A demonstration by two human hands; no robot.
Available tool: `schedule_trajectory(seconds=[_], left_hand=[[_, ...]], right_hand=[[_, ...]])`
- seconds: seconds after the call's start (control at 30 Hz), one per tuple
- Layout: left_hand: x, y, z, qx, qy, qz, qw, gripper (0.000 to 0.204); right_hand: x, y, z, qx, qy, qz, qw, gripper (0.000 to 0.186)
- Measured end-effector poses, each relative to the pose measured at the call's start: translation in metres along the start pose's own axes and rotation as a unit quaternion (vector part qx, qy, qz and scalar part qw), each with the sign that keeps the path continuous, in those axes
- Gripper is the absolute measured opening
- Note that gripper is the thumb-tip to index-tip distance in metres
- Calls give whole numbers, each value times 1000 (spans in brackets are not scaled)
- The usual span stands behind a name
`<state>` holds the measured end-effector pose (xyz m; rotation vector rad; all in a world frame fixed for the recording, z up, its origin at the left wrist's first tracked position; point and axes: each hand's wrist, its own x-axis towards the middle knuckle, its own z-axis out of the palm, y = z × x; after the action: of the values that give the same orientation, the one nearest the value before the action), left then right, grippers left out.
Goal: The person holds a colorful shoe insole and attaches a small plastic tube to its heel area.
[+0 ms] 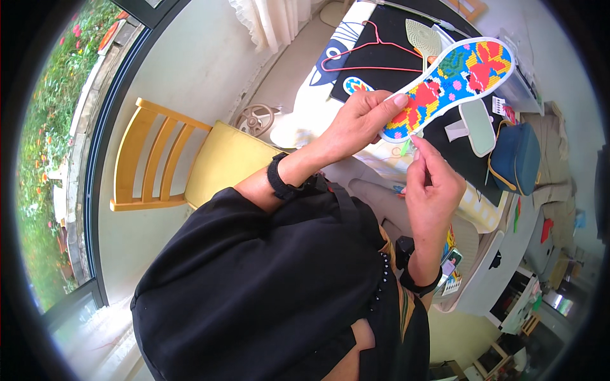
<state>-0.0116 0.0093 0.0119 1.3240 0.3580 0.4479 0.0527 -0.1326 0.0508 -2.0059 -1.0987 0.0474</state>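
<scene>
A colorful cross-stitched insole (454, 79) with a white edge is held up over the table, patterned in blue, red, yellow and green. My left hand (365, 124) grips its lower left side, thumb on the stitched face and fingers behind it. Just below the insole's near end, my right hand (436, 184) is closed, thumb and index finger pinched close to the white edge. What lies in that pinch is too small to make out. A bit of bright green (405, 148) shows beside the insole's near end.
The table's black mat (343, 73) bears a red clothes hanger (377, 44), a pale mesh insole (422, 37), a white-rimmed pad (476, 129) and a blue bag (516, 157). A yellow wooden chair (152, 152) stands at the left.
</scene>
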Motion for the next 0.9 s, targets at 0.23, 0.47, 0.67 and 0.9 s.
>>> schedule_trajectory(seconds=[0.23,0.47,0.67,0.9], left_hand=[[2,-12,14,173,31,204,963,34],[-1,-14,3,198,-59,306,929,30],[1,-9,-3,195,-203,376,883,31],[-11,-5,6,67,-282,205,935,35]], right_hand=[[3,5,14,-59,37,-44,997,13],[1,49,-16,-40,96,78,992,8],[-19,45,-16,605,-189,302,712,21],[-10,109,-7,662,-107,185,718,30]])
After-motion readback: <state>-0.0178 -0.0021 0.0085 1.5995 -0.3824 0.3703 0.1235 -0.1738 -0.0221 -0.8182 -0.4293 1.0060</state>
